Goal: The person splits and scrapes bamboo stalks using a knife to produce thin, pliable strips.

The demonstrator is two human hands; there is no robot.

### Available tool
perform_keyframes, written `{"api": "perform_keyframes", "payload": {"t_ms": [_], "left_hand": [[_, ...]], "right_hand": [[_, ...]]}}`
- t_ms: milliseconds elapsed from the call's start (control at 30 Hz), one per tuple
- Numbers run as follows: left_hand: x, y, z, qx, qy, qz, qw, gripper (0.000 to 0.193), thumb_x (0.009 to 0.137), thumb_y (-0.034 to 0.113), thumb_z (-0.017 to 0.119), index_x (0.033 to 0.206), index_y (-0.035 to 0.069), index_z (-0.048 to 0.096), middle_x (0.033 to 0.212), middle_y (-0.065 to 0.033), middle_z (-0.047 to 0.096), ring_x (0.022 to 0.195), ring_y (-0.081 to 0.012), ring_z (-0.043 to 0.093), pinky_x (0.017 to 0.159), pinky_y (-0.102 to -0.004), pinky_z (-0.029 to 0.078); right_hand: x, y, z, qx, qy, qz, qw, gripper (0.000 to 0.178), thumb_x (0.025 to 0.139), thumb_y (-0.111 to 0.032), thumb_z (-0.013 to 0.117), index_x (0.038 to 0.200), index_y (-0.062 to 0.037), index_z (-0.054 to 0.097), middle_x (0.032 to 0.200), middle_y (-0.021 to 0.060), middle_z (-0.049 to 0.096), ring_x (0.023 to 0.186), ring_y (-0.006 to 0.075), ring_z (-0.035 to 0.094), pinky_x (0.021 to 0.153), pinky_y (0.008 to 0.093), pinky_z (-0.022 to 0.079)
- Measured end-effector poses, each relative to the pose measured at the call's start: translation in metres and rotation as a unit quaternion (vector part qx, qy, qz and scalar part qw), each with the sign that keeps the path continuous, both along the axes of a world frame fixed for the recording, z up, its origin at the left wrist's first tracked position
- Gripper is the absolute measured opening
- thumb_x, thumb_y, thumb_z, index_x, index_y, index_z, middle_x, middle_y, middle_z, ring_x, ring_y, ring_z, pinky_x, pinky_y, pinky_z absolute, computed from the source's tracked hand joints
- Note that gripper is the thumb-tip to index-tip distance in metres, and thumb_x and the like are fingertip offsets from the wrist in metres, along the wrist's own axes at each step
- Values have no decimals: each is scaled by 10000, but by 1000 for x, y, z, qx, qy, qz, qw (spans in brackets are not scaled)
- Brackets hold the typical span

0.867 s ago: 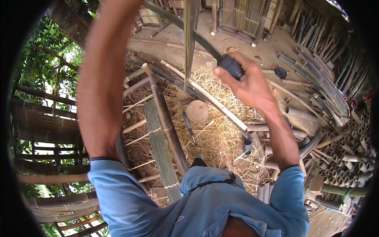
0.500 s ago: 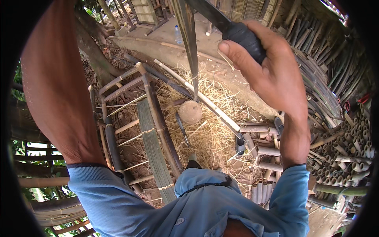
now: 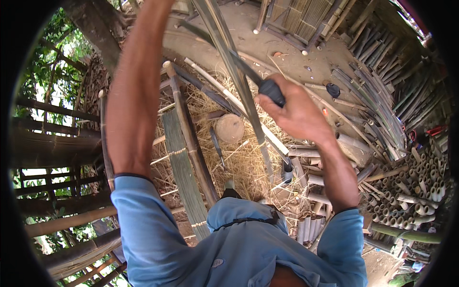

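Note:
My right hand (image 3: 301, 112) is closed around the black handle of a large knife (image 3: 271, 91). Its dark blade points up and left, crossing a long bamboo strip (image 3: 255, 124) and touching or passing through it; motion blur hides which. The strip slants from the top edge down toward the straw, its lower end hanging at the right of a round wooden block (image 3: 229, 128). My left forearm (image 3: 136, 95) reaches up past the top edge, so the left hand itself is out of sight.
Left of the block, another knife (image 3: 217, 146) lies on the straw (image 3: 253, 167). A bamboo frame (image 3: 193, 138) stands beside a flat band of dark strips (image 3: 180, 165). Cut bamboo tubes (image 3: 411, 196) are piled at right, with long poles (image 3: 370, 112) behind them.
My right hand and knife have come down and left, the blade now across the strip. The strip's lower end has swung right, and the left forearm has shifted right and up out of view.

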State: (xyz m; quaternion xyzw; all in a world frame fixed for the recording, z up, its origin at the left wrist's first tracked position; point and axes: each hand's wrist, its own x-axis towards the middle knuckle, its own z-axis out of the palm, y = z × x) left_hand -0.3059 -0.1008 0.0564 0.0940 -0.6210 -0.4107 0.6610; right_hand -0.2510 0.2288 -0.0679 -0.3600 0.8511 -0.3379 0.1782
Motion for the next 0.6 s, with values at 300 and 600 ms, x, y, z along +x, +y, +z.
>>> {"api": "perform_keyframes", "payload": {"t_ms": [300, 600], "left_hand": [[14, -4, -108, 84, -185, -270, 941, 184, 901, 208, 766, 918, 27, 740, 812, -12, 676, 745, -134, 607, 724, -308, 473], [-22, -24, -119, 154, -145, -332, 919, 191, 902, 171, 767, 777, 83, 653, 630, 20, 531, 511, -96, 470, 470, -283, 338]], "right_hand": [[-25, -37, -79, 23, -78, 10, 997, 428, 992, -305, 644, 1154, 81, 557, 866, 248, 699, 700, 344, 698, 679, 448, 551], [-44, -53, -61, 100, 61, 40, 992, 396, 983, -237, 622, 1148, 112, 532, 828, 339, 688, 768, 454, 729, 701, 521, 563]]}}
